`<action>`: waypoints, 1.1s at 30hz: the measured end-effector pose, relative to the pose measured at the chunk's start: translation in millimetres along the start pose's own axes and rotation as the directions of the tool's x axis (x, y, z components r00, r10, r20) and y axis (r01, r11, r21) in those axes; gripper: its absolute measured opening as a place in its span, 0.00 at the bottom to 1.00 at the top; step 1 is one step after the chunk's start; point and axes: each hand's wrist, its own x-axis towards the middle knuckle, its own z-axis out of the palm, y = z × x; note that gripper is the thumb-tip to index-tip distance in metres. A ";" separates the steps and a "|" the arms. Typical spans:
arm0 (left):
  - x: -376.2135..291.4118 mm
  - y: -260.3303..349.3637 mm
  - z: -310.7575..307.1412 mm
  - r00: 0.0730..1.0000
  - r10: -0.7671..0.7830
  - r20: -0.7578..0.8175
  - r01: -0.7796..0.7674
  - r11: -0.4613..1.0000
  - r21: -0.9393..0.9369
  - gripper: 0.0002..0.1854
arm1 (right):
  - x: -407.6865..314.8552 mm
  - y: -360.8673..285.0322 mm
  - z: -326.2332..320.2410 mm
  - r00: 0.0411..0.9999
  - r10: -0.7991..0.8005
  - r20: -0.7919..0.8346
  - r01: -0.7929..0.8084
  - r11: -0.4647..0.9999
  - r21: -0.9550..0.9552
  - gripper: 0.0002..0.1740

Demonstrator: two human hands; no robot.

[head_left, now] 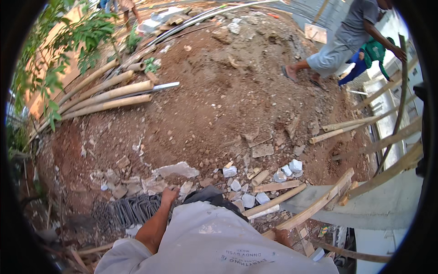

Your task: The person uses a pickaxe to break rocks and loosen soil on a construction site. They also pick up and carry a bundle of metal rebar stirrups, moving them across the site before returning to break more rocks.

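Note:
My left hand [170,194] hangs low beside my body, over broken concrete pieces [147,185]. Its fingers look partly curled, and nothing can be made out in them. Just below and left of it lies a row of bent steel rebar stirrups [137,209]. On the other side, my right hand [282,236] is by the lower end of a long wooden plank [318,202]. The fingers are partly hidden, so whether they grip the plank is unclear. A bamboo pole [275,199] and white block fragments [248,200] lie ahead of that hand.
Uneven earth [212,126] with rubble spreads ahead. Bamboo poles [113,92] are stacked at left beneath leafy branches [89,37]. At upper right, one person [345,41] touches an upright pole; another person in green [373,54] is beyond. A concrete ledge [383,198] borders the right.

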 end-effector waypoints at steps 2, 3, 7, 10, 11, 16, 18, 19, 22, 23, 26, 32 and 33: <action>-15.3 -9.9 -2.4 0.994 -0.098 -0.055 0.103 0.988 0.114 0.22 | 4.4 7.8 0.3 0.992 0.115 0.056 -0.128 0.882 0.454 0.29; -27.4 -17.2 -3.3 0.995 -0.096 -0.022 0.097 0.993 0.066 0.21 | 4.6 4.3 0.2 0.982 0.172 0.084 -0.185 0.746 0.640 0.22; -88.8 -65.1 -12.5 0.981 -0.191 -0.040 0.190 0.981 -0.023 0.19 | -9.0 -48.5 -19.1 0.992 0.066 0.105 -0.121 0.717 0.687 0.21; -148.0 -117.4 -24.5 0.942 -0.320 -0.103 0.313 0.947 -0.075 0.20 | -28.6 -107.5 -39.3 0.995 -0.047 0.089 -0.026 0.730 0.682 0.20; -167.7 -135.0 -30.2 0.914 -0.368 -0.169 0.364 0.930 -0.052 0.20 | -33.6 -125.9 -45.9 0.993 -0.084 0.085 0.003 0.733 0.680 0.20; -242.2 -204.7 -63.8 0.791 -0.469 -0.392 0.457 0.880 -0.130 0.17 | -41.7 -192.4 -70.1 0.975 -0.214 0.064 0.114 0.720 0.685 0.19; -257.6 -218.5 -72.5 0.674 -0.629 -0.388 0.537 0.777 -0.328 0.14 | -41.3 -208.6 -74.6 0.967 -0.248 0.059 0.144 0.724 0.674 0.18; -262.9 -222.8 -75.7 0.676 -0.616 -0.405 0.478 0.785 -0.395 0.13 | -41.2 -215.6 -75.9 0.964 -0.259 0.059 0.155 0.729 0.667 0.18; -269.1 -225.8 -74.1 0.655 -0.569 -0.498 0.310 0.803 -0.509 0.13 | -41.8 -232.3 -77.9 0.957 -0.285 0.063 0.180 0.747 0.640 0.17; -269.8 -224.9 -71.6 0.654 -0.587 -0.477 0.337 0.790 -0.512 0.14 | -42.2 -237.1 -78.1 0.954 -0.291 0.070 0.184 0.757 0.627 0.17; -272.7 -220.6 -58.5 0.645 -0.653 -0.398 0.437 0.742 -0.509 0.19 | -42.3 -246.2 -79.0 0.948 -0.307 0.088 0.199 0.784 0.588 0.17; -278.6 -224.4 -45.8 0.678 -0.645 -0.353 0.435 0.739 -0.514 0.20 | -35.5 -249.7 -82.0 0.953 -0.290 0.092 0.200 0.825 0.529 0.15; -278.1 -226.0 -48.1 0.658 -0.669 -0.345 0.425 0.709 -0.563 0.20 | -34.1 -249.2 -82.5 0.955 -0.284 0.091 0.198 0.833 0.517 0.15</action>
